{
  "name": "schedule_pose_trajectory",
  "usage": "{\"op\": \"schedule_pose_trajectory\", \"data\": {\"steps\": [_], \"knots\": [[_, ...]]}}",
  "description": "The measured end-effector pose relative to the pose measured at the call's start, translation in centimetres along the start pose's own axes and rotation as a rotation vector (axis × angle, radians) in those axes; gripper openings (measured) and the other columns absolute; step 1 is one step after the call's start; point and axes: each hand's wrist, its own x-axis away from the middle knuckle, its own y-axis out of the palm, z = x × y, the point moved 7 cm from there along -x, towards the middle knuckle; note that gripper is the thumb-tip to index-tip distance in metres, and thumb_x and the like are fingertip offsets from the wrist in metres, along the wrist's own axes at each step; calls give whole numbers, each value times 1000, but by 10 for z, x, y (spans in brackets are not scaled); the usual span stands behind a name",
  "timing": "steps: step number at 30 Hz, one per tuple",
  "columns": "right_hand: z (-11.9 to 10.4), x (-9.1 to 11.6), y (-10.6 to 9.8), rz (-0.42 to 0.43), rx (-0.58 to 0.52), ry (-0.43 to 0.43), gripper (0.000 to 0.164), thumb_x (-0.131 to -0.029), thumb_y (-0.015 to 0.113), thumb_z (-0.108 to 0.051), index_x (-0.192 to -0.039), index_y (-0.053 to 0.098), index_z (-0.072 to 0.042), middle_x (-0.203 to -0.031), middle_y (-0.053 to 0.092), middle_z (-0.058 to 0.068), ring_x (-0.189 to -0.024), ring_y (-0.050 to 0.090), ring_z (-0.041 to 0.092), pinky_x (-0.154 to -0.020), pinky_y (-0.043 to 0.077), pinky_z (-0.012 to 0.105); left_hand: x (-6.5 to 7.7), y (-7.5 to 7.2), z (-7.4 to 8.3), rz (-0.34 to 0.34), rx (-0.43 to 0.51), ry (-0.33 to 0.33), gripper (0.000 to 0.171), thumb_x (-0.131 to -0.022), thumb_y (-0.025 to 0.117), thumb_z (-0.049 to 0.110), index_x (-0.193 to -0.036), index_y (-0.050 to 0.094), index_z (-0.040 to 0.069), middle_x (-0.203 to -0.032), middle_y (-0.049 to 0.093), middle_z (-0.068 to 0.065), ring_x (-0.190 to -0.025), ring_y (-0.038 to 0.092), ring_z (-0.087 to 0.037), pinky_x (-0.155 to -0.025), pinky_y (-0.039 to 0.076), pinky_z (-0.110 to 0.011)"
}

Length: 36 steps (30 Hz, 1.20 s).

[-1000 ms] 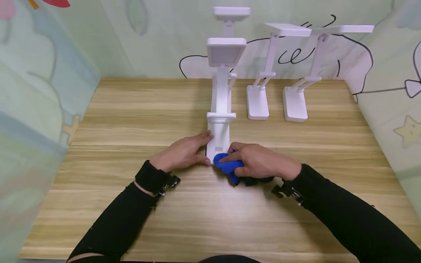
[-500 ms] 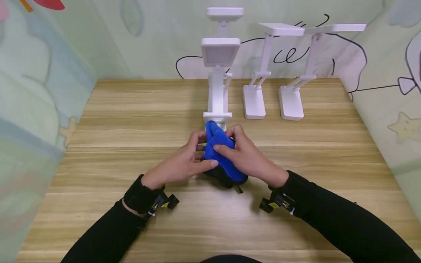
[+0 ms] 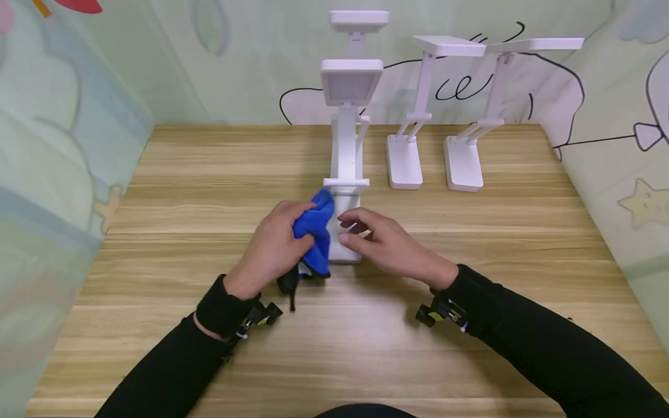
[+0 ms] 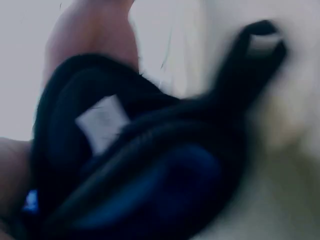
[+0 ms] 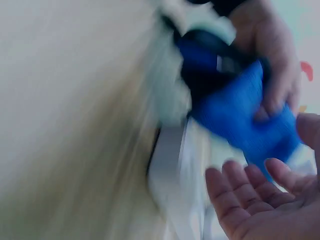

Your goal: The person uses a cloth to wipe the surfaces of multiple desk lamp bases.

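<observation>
My left hand (image 3: 272, 241) grips a blue cloth (image 3: 316, 226) with black edging, left of the middle white desk lamp (image 3: 345, 145). A dark loop hangs from the cloth. In the left wrist view, the cloth's dark side (image 4: 60, 125) and a white label (image 4: 103, 122) are blurred. My right hand (image 3: 389, 247) hovers at the right side of the lamp's base (image 3: 345, 251), its fingers loosely bent and holding nothing. From the right wrist, the fingers (image 5: 231, 195) appear just below the blue cloth (image 5: 235, 107). Whether they touch the lamp is unclear.
Behind the middle lamp stands another white lamp, its head (image 3: 358, 20) showing above. Two more white lamps (image 3: 405, 162) (image 3: 464, 165) stand to the right at the back of the wooden table (image 3: 235, 174). Patterned curtains (image 3: 235, 69) enclose the back and sides.
At first the right hand held the cloth on the lamp base while the left hand touched the base. Both hands then held the cloth; now the left hand has it, off to the left.
</observation>
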Motion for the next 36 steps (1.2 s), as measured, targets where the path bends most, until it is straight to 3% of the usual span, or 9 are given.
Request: {"op": "schedule_pose_trajectory", "data": {"steps": [3, 6, 12, 15, 20, 25, 28, 32, 36], "knots": [[13, -4, -15, 33, 300, -43, 47, -103, 69, -24, -145, 60, -3, -127, 67, 16, -106, 69, 27, -87, 59, 43, -9, -11, -8, 44, -261, 26, 50, -92, 68, 6, -142, 67, 9, -146, 60, -17, -120, 64, -39, -89, 61, -54], [28, -12, -18, -26, 494, -39, 63, -102, 72, -34, -155, 52, -6, -127, 64, 16, -105, 65, 26, -87, 57, 42, -19, -7, -3, 62, -447, 125, 47, -91, 65, 2, -137, 71, 9, -143, 64, -17, -114, 66, -40, -86, 62, -52], [43, -25, -10, -131, 649, -80, 75, -99, 73, -46, -157, 49, -5, -119, 62, 17, -102, 59, 27, -87, 52, 42, -33, 28, 15, -1, -618, 359, 37, -95, 66, 5, -131, 75, 7, -134, 70, -16, -107, 70, -35, -89, 61, -42], [41, -26, -10, -148, 694, -100, 75, -98, 72, -48, -156, 51, -5, -119, 64, 18, -104, 60, 30, -90, 52, 45, -39, 38, 14, -48, -643, 391, 38, -95, 66, 8, -132, 75, 10, -135, 71, -13, -105, 70, -33, -86, 61, -42], [40, -26, -11, -151, 710, -100, 73, -98, 72, -49, -155, 53, -6, -120, 65, 19, -106, 61, 31, -93, 53, 46, -51, 36, 1, -116, -545, 264, 43, -94, 67, 10, -137, 72, 10, -135, 72, -9, -103, 69, -32, -79, 61, -42], [42, -25, -13, -141, 668, -89, 74, -98, 72, -48, -156, 51, -8, -126, 64, 20, -108, 60, 32, -94, 53, 46, -58, 27, -12, -264, -458, 79, 16, -96, 64, 15, -100, 79, 9, -93, 73, -8, -76, 66, -26, -55, 53, -37], [43, -26, -13, -158, 650, -82, 75, -98, 72, -48, -157, 49, -8, -129, 63, 20, -110, 60, 32, -95, 52, 46, -64, 19, -23, -300, -394, -43, 15, -98, 62, 19, -89, 72, 10, -83, 67, -8, -68, 61, -24, -54, 48, -35], [46, -27, -16, -189, 617, -72, 79, -96, 75, -47, -159, 47, -10, -131, 62, 20, -112, 58, 31, -97, 51, 45, -79, 15, -31, -252, -259, -89, 36, -100, 61, 18, -130, 70, 3, -113, 74, -15, -86, 66, -27, -73, 55, -39], [47, -27, -18, -215, 587, -84, 82, -93, 79, -45, -160, 46, -11, -133, 60, 20, -113, 57, 31, -98, 50, 45, -87, 26, -33, -335, -162, -62, 62, -98, 60, 12, -158, 47, 3, -139, 66, -19, -106, 66, -31, -93, 56, -42]]}}
